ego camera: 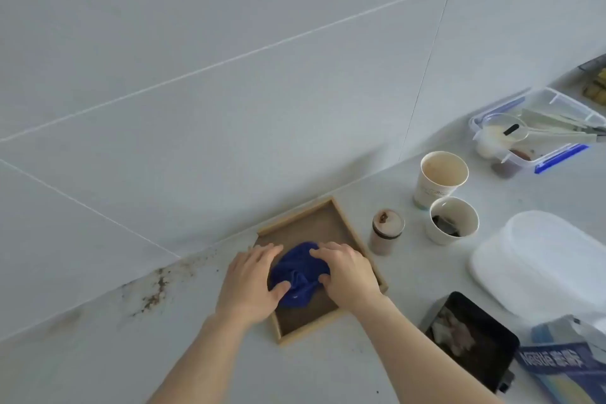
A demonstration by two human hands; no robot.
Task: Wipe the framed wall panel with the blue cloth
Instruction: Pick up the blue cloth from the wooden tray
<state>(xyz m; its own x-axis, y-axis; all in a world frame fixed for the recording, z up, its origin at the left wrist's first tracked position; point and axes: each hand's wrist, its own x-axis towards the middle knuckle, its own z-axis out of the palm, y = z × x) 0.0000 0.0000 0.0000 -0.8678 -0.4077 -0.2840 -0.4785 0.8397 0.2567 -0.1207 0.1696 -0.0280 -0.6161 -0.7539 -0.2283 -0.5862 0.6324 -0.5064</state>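
Head view: both hands, left hand (249,285) and right hand (347,272), clutch bunched blue cloth (300,274) on flat-lying framed panel (314,223), corner toward wall.

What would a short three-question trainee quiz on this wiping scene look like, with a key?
1. True or false: both hands press on the blue cloth.
2. Where does the cloth lie? A) in a paper cup B) inside the wooden framed panel C) on the white lid
3. How many paper cups stand to the right of the panel?

Key:
1. True: the left hand and right hand flank and touch it.
2. B
3. Two: the taller cup and the shorter cup.
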